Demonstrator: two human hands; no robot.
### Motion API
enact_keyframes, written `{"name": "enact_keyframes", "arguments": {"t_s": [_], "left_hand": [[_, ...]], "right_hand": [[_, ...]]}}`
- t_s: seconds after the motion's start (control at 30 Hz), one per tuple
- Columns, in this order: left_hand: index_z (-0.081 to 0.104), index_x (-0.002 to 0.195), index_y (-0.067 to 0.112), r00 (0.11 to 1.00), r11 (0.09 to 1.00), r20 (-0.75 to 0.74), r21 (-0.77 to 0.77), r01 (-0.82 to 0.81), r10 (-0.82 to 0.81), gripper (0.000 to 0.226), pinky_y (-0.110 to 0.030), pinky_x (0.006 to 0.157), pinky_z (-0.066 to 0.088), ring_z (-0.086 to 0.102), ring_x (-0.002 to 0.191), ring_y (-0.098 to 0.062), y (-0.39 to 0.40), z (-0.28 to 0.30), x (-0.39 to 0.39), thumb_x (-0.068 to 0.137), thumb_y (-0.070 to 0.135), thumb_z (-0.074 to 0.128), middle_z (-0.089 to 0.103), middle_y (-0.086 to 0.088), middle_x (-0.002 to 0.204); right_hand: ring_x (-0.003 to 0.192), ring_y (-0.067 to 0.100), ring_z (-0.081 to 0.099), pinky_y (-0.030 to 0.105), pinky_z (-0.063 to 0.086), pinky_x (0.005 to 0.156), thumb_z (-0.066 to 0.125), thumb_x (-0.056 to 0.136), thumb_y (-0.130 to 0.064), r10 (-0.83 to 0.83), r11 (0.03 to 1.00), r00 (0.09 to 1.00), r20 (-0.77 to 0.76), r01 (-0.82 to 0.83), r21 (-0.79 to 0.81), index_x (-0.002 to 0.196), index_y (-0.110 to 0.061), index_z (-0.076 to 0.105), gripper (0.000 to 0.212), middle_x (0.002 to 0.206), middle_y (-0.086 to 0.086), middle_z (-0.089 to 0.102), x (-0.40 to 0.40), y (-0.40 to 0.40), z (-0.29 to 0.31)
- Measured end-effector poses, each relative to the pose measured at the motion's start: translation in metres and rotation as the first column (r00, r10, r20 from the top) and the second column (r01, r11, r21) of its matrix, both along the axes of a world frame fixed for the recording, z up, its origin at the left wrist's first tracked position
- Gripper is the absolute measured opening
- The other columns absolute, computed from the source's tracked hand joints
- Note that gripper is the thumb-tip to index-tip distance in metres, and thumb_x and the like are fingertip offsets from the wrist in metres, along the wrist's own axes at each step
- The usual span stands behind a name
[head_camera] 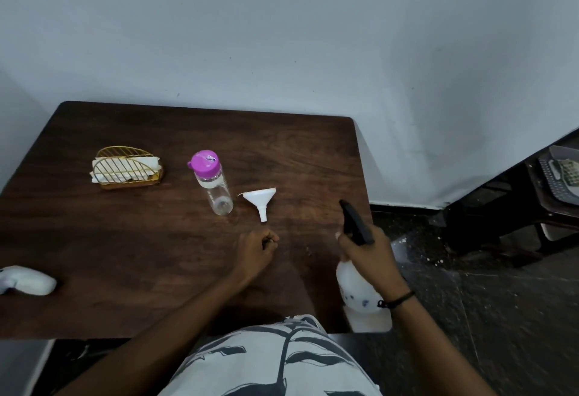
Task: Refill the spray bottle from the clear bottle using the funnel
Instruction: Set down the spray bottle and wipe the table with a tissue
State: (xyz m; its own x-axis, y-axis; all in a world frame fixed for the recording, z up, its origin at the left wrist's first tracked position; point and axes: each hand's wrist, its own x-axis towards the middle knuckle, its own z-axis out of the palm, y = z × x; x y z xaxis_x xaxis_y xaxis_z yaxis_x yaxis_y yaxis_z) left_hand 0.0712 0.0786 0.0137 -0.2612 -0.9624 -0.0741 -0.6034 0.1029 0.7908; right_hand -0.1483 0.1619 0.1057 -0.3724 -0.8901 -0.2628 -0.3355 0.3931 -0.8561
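Observation:
A white spray bottle [355, 289] with a black trigger head stands at the table's near right edge, and my right hand [371, 254] grips its neck. The clear bottle [216, 188] with a purple cap stands mid-table, holding a little liquid. A white funnel [260, 198] lies on its side just right of the clear bottle. My left hand [255, 250] rests on the table below the funnel with its fingers curled and nothing in it.
A gold wire napkin holder [127, 168] with white napkins stands at the back left of the dark wooden table [141, 239]. A white device [28, 279] lies at the left edge. The table's right edge drops to a dark floor, with a dark bench [507, 207] beyond.

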Motion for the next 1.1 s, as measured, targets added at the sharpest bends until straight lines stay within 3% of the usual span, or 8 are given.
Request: {"name": "enact_keyframes", "arguments": {"t_s": [0.1, 0.27, 0.43, 0.63, 0.77, 0.93, 1.0, 1.1], "left_hand": [[0.075, 0.081, 0.011, 1.0, 1.0, 0.019, -0.017, 0.009, -0.009, 0.017, -0.029, 0.078, 0.054, 0.07, 0.078, -0.015, -0.002, 0.002, 0.003, 0.078, -0.002, 0.065, 0.076, -0.001, 0.081], [0.076, 0.083, 0.009, 1.0, 1.0, 0.026, -0.015, 0.005, -0.005, 0.016, -0.001, 0.07, 0.039, 0.066, 0.077, -0.008, -0.007, 0.009, 0.006, 0.081, -0.003, 0.065, 0.076, 0.0, 0.083], [0.074, 0.084, 0.012, 1.0, 1.0, 0.017, -0.001, 0.006, -0.006, 0.019, -0.007, 0.071, 0.044, 0.066, 0.076, -0.004, -0.01, 0.012, 0.008, 0.081, -0.003, 0.064, 0.075, 0.004, 0.082], [0.074, 0.085, 0.017, 0.999, 1.0, 0.042, 0.005, -0.001, 0.001, 0.019, -0.017, 0.072, 0.05, 0.068, 0.078, -0.004, -0.017, 0.014, 0.006, 0.082, 0.002, 0.064, 0.075, 0.009, 0.083], [0.074, 0.088, 0.017, 0.999, 1.0, 0.051, -0.017, 0.013, -0.012, 0.017, -0.019, 0.071, 0.051, 0.068, 0.077, -0.007, -0.02, 0.016, 0.003, 0.083, 0.005, 0.063, 0.075, 0.007, 0.084], [0.074, 0.089, 0.012, 0.999, 0.996, 0.023, -0.085, 0.026, -0.024, 0.014, -0.002, 0.066, 0.038, 0.061, 0.071, -0.001, -0.021, 0.025, -0.002, 0.085, 0.002, 0.064, 0.075, 0.003, 0.084], [0.074, 0.088, 0.011, 1.0, 0.993, 0.003, -0.115, 0.028, -0.028, 0.013, -0.002, 0.066, 0.038, 0.061, 0.071, 0.0, -0.022, 0.027, -0.002, 0.084, 0.002, 0.064, 0.075, 0.002, 0.084], [0.074, 0.091, 0.012, 1.0, 0.99, -0.013, -0.141, 0.024, -0.026, 0.013, -0.007, 0.069, 0.041, 0.063, 0.076, -0.002, -0.025, 0.032, 0.002, 0.086, 0.006, 0.064, 0.075, 0.003, 0.088]], "right_hand": [[0.074, 0.008, 0.071, 0.017, 0.052, 0.07, 0.074, 0.089, -0.019, -0.03, 0.985, 0.997, 0.074, 0.042, -0.168, 0.091, -0.015, 0.073, 0.004, 0.081, 0.002, 0.074, -0.003, -0.028, 0.005], [0.11, 0.007, 0.066, 0.033, 0.049, 0.099, 0.075, 0.085, -0.04, -0.003, 0.968, 0.995, 0.103, 0.028, -0.249, 0.11, -0.028, 0.073, 0.027, 0.11, -0.01, 0.073, -0.007, -0.071, -0.01], [0.095, -0.015, 0.062, 0.002, 0.043, 0.082, 0.073, 0.089, -0.018, 0.002, 0.967, 0.995, 0.098, 0.023, -0.255, 0.113, -0.01, 0.072, 0.025, 0.106, -0.005, 0.072, 0.0, -0.098, -0.011], [0.09, -0.018, 0.061, -0.002, 0.04, 0.075, 0.073, 0.089, -0.016, 0.027, 0.97, 0.991, 0.128, 0.005, -0.243, 0.115, -0.008, 0.07, 0.028, 0.105, -0.002, 0.071, 0.001, -0.108, -0.019], [0.103, 0.012, 0.064, 0.017, 0.047, 0.082, 0.083, 0.079, -0.028, 0.022, 0.987, 0.993, 0.117, -0.003, -0.161, 0.123, -0.015, 0.064, 0.049, 0.113, 0.004, 0.068, -0.003, -0.108, -0.026], [0.14, 0.012, 0.036, 0.04, 0.037, 0.113, 0.081, 0.066, -0.06, 0.043, 0.993, 0.994, -0.098, -0.053, -0.105, 0.154, -0.034, 0.02, 0.11, 0.156, -0.008, 0.033, -0.016, -0.073, -0.044], [0.147, 0.011, 0.027, 0.046, 0.031, 0.118, 0.074, 0.07, -0.065, -0.026, 0.986, 0.998, -0.054, 0.016, -0.164, 0.155, -0.037, 0.017, 0.106, 0.161, -0.012, 0.024, -0.016, -0.045, -0.05], [0.142, 0.013, 0.035, 0.046, 0.034, 0.116, 0.065, 0.082, -0.044, -0.187, 0.924, 0.98, -0.072, 0.15, -0.351, 0.15, -0.025, 0.032, 0.078, 0.153, -0.004, 0.035, 0.009, -0.018, -0.033]]}}
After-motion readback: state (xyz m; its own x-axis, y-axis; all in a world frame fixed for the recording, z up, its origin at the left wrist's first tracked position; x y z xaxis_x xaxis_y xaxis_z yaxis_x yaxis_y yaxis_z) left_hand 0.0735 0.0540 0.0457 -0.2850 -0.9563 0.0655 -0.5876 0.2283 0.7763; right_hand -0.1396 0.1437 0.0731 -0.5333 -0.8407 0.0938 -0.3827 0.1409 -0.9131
